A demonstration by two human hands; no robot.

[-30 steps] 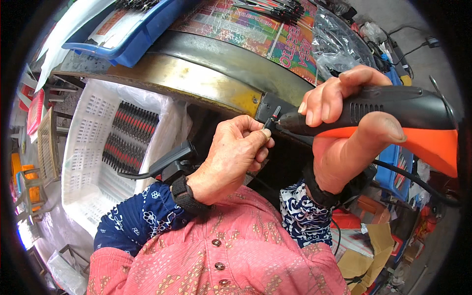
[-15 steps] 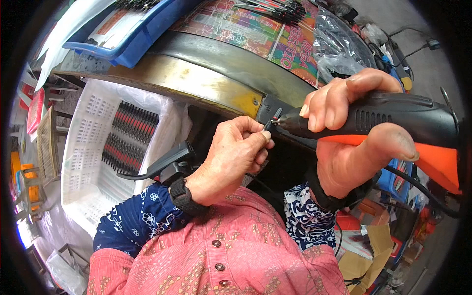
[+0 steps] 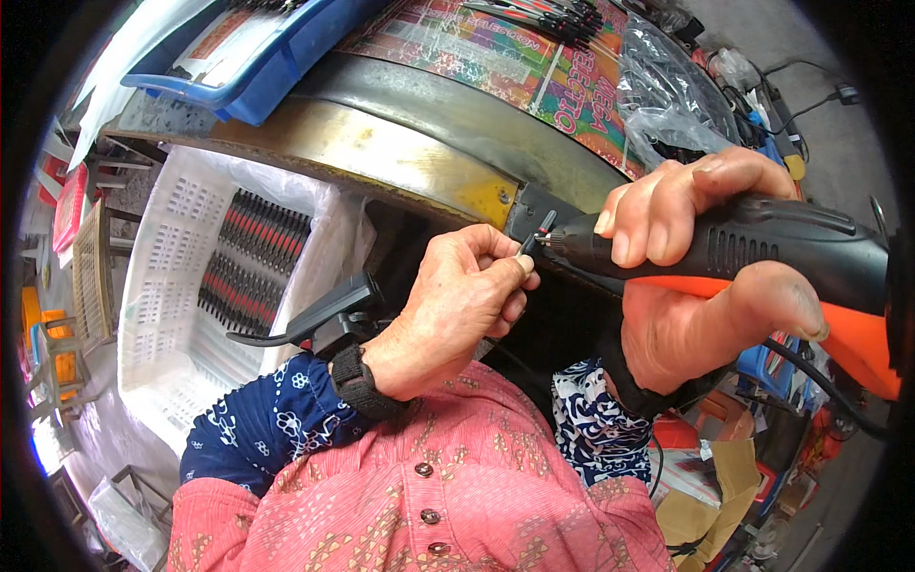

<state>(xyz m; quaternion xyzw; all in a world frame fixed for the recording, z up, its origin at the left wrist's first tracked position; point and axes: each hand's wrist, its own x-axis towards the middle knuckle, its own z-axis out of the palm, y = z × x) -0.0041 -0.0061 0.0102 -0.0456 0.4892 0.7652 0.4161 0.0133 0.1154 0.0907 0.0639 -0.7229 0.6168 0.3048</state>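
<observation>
cluttered workshop w/ a curved metal-edged worktable point(image 3: 381, 153) running across the top, its surface covered by a colourful printed sheet point(image 3: 477, 48). on it we see a blue plastic tray point(image 3: 276, 57) at upper left, a row of thin black-and-red probes point(image 3: 543, 14) at the top & a crumpled clear plastic bag point(image 3: 667, 95) to the right. below the table edge on the left sits a white perforated plastic basket point(image 3: 152, 276) lined w/ plastic, holding rows of black-and-red pieces point(image 3: 253, 257).

our left hand point(image 3: 457, 305) is curled up just under the table rim, thumb & forefinger pinched tight on a small thin black part point(image 3: 541, 229) that sticks up from the fingertips; other fingers folded into the palm. a black strap sits on that wrist, w/ a black clip-like bracket point(image 3: 324, 310) beside it.

our right hand point(image 3: 696, 267) is wrapped around a black-and-orange handheld rotary tool point(image 3: 762, 253), fingers over the top, thumb underneath. the tool's metal tip point(image 3: 553, 243) points left & sits right at the small part, touching or nearly so, can't tell which. a black cord point(image 3: 820, 386) hangs from the tool at lower right.

blue patterned sleeves & a pink patterned shirt fill the bottom.
</observation>
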